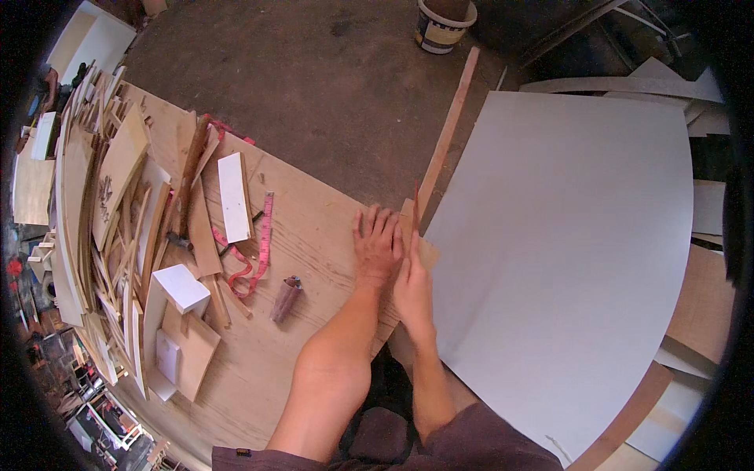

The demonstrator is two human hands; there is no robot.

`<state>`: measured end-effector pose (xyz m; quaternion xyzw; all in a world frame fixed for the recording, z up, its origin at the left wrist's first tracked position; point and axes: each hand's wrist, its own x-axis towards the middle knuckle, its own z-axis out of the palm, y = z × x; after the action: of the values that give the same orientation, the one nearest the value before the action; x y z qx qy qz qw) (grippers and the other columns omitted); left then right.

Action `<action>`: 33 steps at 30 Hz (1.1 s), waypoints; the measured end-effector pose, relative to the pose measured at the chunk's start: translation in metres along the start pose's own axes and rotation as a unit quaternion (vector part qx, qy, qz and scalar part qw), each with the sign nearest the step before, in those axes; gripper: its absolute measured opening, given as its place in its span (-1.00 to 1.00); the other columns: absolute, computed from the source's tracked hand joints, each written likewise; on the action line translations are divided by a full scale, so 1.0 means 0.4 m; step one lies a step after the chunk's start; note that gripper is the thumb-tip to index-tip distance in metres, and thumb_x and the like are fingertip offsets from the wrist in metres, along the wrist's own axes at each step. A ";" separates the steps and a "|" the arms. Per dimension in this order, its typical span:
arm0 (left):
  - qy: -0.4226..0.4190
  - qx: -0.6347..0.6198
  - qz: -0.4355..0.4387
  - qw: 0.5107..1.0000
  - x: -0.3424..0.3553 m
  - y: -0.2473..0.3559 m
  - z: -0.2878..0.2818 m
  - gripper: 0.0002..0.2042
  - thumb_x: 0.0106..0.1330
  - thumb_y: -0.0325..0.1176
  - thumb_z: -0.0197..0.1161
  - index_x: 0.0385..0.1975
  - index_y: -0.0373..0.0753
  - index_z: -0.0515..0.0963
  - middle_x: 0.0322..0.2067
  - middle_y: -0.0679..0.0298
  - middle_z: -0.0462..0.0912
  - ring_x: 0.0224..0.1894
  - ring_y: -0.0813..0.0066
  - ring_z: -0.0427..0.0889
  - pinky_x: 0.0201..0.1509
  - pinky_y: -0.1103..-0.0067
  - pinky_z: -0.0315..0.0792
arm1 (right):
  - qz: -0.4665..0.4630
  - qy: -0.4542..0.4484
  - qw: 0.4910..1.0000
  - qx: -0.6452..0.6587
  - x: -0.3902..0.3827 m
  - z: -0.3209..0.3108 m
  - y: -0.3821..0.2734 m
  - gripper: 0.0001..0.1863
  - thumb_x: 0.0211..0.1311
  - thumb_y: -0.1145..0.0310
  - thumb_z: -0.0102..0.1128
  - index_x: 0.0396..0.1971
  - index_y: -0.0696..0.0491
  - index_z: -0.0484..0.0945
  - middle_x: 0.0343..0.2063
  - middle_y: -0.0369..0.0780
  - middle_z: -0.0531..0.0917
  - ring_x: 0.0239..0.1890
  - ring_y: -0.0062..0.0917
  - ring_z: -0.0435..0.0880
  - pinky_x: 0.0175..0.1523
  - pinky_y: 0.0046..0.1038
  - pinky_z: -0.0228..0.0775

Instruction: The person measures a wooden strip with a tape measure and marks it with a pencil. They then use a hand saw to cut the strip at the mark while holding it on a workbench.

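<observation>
My left hand (377, 251) lies with fingers spread on a wooden piece at the edge of the plywood bench (322, 204). Right beside it, my right hand (410, 286) has its fingers closed on a thin red-edged tool (415, 196), seen almost edge-on; I cannot make out its kind. A long wooden batten (448, 133) extends away from the bench edge past my hands. A small brownish bundle (286, 300) lies left of my left forearm, with a pink tape measure (265, 224) and a white-faced board (233, 196) farther left.
Piled offcuts (118, 180) cover the bench's left part. A large white sheet (565, 251) fills the right side, with more boards (695, 306) beyond it. A bucket (445, 31) stands on the concrete floor (298, 94) ahead. Dark metal framework (597, 39) is at the back right.
</observation>
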<state>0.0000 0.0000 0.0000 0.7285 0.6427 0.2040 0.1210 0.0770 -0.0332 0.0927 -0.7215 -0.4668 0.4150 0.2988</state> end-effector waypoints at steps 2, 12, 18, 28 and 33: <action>-0.024 -0.005 0.001 1.000 0.001 -0.002 0.009 -0.67 0.35 -0.16 0.07 0.04 -0.13 0.49 0.12 0.29 0.47 0.36 0.29 0.23 0.46 0.15 -0.10 | 0.029 -0.032 0.999 0.006 0.092 -0.028 -0.027 -0.41 0.45 0.31 -0.16 0.42 0.04 -0.01 0.19 0.17 0.38 0.20 -0.07 0.46 0.28 -0.18 0.26; 0.022 -0.025 -0.006 0.999 0.024 0.032 0.000 -0.72 0.32 -0.26 0.08 -0.03 -0.15 0.53 0.04 0.32 0.50 0.31 0.33 0.29 0.46 0.18 -0.06 | -0.019 0.007 0.999 -0.025 -0.020 -0.020 0.017 -0.44 0.44 0.40 -0.18 0.40 0.06 0.05 0.10 0.24 0.42 0.11 0.13 0.45 0.12 -0.06 0.33; 0.025 0.010 0.023 0.999 0.026 0.018 0.021 -0.74 0.32 -0.27 0.07 -0.06 -0.15 0.55 0.02 0.32 0.52 0.29 0.34 0.31 0.45 0.18 -0.04 | 0.138 -0.092 0.985 -0.057 0.102 -0.035 -0.070 -0.41 0.40 0.47 -0.25 0.43 -0.01 0.01 0.03 0.26 0.47 0.02 0.17 0.49 0.02 -0.01 0.37; 0.039 0.004 0.020 0.999 0.008 -0.001 0.009 -0.76 0.33 -0.29 0.07 -0.08 -0.15 0.54 -0.02 0.31 0.53 0.26 0.31 0.35 0.43 0.17 -0.01 | 0.047 -0.046 0.997 -0.026 0.070 -0.009 -0.043 -0.41 0.39 0.48 -0.20 0.41 0.00 0.02 0.17 0.20 0.37 0.12 0.11 0.44 0.10 -0.05 0.34; -0.006 -0.024 0.007 1.000 0.002 0.009 -0.007 -0.69 0.36 -0.25 0.01 0.01 -0.20 0.50 0.08 0.23 0.49 0.32 0.26 0.27 0.44 0.15 -0.06 | -0.066 0.044 0.993 -0.090 -0.020 0.004 0.016 -0.44 0.45 0.37 -0.20 0.41 0.05 0.05 -0.22 0.23 0.59 -0.14 0.14 0.58 -0.11 -0.12 0.40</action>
<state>0.0019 -0.0001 0.0041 0.7313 0.6315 0.2156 0.1409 0.0765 -0.0431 0.0891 -0.7309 -0.5350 0.3188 0.2793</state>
